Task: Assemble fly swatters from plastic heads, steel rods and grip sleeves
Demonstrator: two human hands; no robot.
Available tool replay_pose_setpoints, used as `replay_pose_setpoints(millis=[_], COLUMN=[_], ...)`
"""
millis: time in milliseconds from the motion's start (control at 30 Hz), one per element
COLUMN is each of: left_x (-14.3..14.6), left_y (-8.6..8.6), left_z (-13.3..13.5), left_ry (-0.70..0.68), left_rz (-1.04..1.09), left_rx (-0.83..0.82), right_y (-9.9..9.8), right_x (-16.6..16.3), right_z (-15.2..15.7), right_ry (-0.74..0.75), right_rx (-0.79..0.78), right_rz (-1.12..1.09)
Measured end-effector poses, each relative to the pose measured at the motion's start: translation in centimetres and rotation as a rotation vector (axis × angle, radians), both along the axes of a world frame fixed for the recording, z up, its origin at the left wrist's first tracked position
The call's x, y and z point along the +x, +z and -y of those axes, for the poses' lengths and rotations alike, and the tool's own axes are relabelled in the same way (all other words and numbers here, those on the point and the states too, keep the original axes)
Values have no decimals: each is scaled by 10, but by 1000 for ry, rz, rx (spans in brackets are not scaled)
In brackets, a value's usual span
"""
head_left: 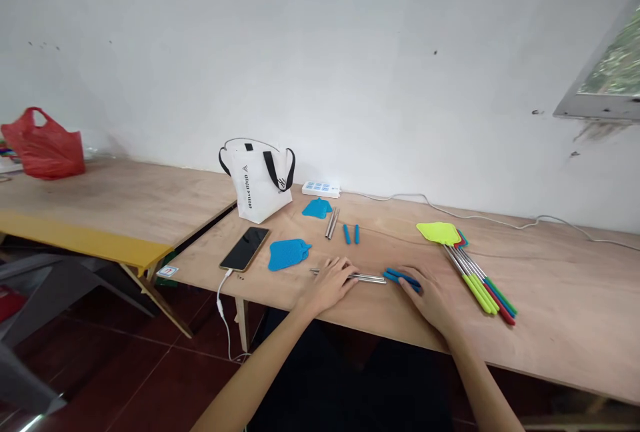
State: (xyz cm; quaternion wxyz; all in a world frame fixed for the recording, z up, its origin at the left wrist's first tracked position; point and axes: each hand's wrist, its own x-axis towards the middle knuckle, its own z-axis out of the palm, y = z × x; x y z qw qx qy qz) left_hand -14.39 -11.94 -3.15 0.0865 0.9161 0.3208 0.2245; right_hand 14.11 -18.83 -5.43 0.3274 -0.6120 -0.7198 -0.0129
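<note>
My left hand (329,284) lies flat with fingers stretched out over thin silver metal rods (369,278) near the front edge of the plywood table (550,325). My right hand (431,295) rests with fingers extended on blue handle sleeves (399,277) at the rods' right end. A blue swatter head (287,254) lies just left of my left hand. Farther back lie a second blue swatter head (316,208), two more metal rods (332,223) and two loose blue sleeves (351,233).
Several finished fly swatters (473,265) with yellow, red and blue heads lie at the right. A phone (245,249) on a white cable, a white tote bag (260,182) and a power strip (321,189) sit left and back. A red plastic bag (44,145) rests on the neighbouring table.
</note>
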Motion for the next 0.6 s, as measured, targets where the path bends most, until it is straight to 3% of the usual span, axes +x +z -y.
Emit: replay_pose_setpoints(millis=[333,600], left_x=[3,3], left_y=[1,0], left_z=[-1,-3], left_ry=[58,9], left_rz=[51,78], left_rx=[-76,-105], right_y=[-9,-14], right_x=[10,15], right_z=[5,3], right_ry=[-1,0], right_rx=[-33,-24], right_rz=[60,61])
